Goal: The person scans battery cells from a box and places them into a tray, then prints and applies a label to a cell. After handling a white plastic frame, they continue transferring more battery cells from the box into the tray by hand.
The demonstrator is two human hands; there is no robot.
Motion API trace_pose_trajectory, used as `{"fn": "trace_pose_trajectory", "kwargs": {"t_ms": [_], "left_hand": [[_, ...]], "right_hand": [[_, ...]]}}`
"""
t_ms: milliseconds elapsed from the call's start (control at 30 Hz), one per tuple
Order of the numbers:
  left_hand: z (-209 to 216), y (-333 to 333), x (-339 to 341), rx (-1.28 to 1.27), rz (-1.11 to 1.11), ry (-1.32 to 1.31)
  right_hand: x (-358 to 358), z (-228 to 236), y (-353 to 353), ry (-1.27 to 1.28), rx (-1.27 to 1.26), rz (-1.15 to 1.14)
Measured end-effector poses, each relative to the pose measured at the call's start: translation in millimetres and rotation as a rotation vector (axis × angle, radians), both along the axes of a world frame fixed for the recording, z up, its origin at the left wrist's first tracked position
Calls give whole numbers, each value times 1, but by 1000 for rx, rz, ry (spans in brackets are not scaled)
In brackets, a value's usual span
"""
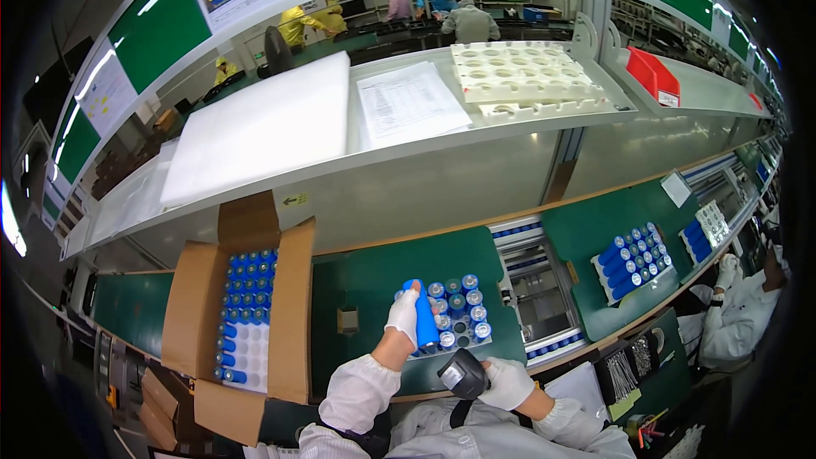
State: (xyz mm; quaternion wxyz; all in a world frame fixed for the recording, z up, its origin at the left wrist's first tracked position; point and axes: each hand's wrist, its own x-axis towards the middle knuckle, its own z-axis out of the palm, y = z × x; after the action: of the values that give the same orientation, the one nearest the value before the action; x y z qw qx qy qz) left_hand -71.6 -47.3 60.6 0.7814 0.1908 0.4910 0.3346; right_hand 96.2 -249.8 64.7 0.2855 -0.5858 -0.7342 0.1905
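Note:
My left hand, in a white glove with bare fingertips, is closed around a blue cylindrical battery cell. It holds the cell tilted at the left edge of a holder in which several more blue cells stand upright with their metal ends up. My gloved right hand grips a black handheld scanner close to the table's front edge. The scanner's head points left, toward the area below the held cell. The left hand hides part of the holder's left side.
An open cardboard box with rows of blue cells stands at left. Rightward are a roller conveyor, another cell group and a co-worker's sleeve. Overhead, a shelf carries white foam, papers and a red bin.

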Motion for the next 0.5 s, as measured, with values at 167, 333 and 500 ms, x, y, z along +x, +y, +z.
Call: {"fn": "trace_pose_trajectory", "kwargs": {"t_ms": [167,333,500], "left_hand": [[-7,-29,31,502,-25,136],[-15,-51,32,676,-165,326],[-66,-48,34,1167,-238,675]], "right_hand": [[17,0,-14,348,-107,-308],[30,-5,-19,493,-122,-401],[29,-18,-19,509,-139,-387]]}}
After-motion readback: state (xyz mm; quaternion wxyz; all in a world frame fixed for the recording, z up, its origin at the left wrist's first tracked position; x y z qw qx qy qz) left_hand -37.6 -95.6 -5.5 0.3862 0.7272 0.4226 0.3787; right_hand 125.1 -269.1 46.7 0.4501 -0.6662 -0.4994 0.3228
